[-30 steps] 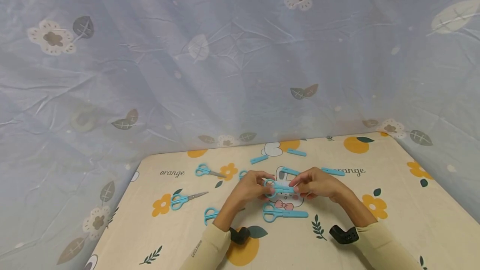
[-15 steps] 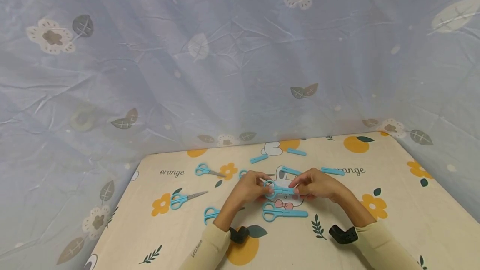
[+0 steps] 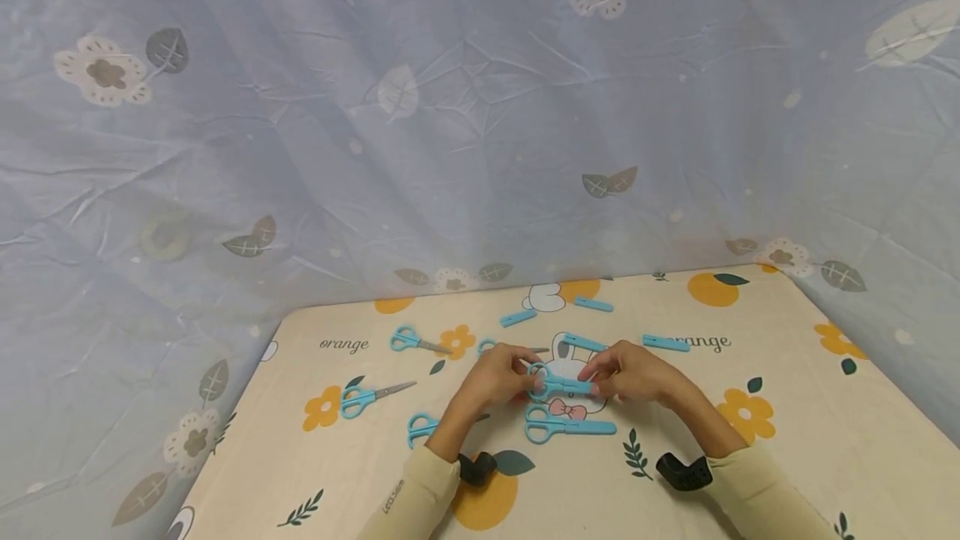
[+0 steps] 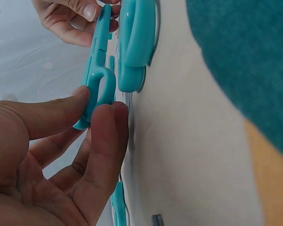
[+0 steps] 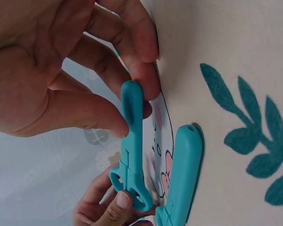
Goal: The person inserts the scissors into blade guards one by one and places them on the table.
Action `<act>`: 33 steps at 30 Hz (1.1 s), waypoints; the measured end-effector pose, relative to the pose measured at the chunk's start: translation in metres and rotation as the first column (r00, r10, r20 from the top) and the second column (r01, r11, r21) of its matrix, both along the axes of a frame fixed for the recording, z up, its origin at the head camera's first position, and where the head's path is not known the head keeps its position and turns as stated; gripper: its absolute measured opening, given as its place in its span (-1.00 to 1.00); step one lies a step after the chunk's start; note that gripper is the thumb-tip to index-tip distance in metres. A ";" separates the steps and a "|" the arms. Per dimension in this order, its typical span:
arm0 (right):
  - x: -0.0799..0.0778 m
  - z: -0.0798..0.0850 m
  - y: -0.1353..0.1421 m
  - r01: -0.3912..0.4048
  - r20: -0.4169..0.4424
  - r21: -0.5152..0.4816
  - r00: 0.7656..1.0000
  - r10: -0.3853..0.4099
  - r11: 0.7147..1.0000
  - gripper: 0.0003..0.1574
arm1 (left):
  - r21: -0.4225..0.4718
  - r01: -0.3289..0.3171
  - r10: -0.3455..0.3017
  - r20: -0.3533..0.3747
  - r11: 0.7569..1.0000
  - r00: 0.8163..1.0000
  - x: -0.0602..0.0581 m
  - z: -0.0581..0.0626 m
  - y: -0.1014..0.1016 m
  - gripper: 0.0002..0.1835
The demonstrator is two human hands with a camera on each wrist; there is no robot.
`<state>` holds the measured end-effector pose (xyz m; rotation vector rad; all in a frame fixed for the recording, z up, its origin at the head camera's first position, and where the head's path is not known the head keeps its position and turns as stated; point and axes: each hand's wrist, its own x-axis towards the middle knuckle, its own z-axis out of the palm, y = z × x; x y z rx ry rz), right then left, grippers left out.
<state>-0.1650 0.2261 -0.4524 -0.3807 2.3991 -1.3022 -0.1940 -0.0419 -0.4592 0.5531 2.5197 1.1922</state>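
Light-blue scissors (image 3: 555,384) with a blue cap over the blades are held level between both hands, just above the tablecloth. My left hand (image 3: 498,375) pinches the finger loops; in the left wrist view, thumb and fingertips press on either side of the handle (image 4: 104,84). On the cap's far end, my right hand (image 3: 637,372) has a thumb-and-finger grip. The right wrist view shows the cap (image 5: 132,113) seated against the handles. Right below lies a second pair of capped scissors (image 3: 570,426), flat and parallel to the held pair.
Several uncapped scissors lie to the left, among them one pair (image 3: 360,401) and another (image 3: 408,341); my left forearm partly covers a nearer pair (image 3: 423,427). Loose blue caps (image 3: 518,318) lie toward the back and right, including one cap (image 3: 666,343) by the printed word. A curtain (image 3: 480,107) hangs behind.
Both hands and the held scissors have shifted slightly toward me, and the cap end has tipped a little lower. The grips look the same; everything on the table stays put.
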 end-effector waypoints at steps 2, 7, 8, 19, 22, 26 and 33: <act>0.001 0.000 -0.001 0.008 -0.005 0.014 1.000 -0.008 1.000 -0.73 | 0.003 0.000 -0.001 0.005 1.000 1.000 0.000 0.000 0.000 -0.71; 0.004 0.000 -0.004 0.024 -0.040 0.057 0.999 -0.022 0.998 -0.74 | 0.026 -0.002 0.001 0.036 1.000 0.999 0.001 -0.001 0.000 -0.72; 0.004 0.001 -0.004 0.030 -0.047 0.068 0.999 -0.026 0.997 -0.75 | 0.027 -0.004 0.002 0.043 1.000 0.999 0.001 -0.001 0.000 -0.72; 0.006 0.002 -0.009 0.076 -0.084 0.143 0.994 -0.065 0.987 -0.79 | -0.008 -0.013 0.014 0.047 1.000 0.999 0.001 0.001 -0.001 -0.70; 0.006 0.003 -0.010 0.092 -0.082 0.148 0.993 -0.080 0.985 -0.81 | -0.005 -0.010 0.010 0.043 1.000 0.999 0.001 0.001 -0.001 -0.71; 0.007 0.005 -0.011 0.107 -0.084 0.156 0.992 -0.095 0.982 -0.84 | -0.018 -0.007 0.008 0.042 1.000 0.999 0.002 0.001 -0.001 -0.71; 0.007 0.006 -0.011 0.119 -0.070 0.191 0.992 -0.108 0.974 -0.85 | -0.046 -0.006 0.008 0.050 0.999 0.999 0.001 0.003 -0.003 -0.67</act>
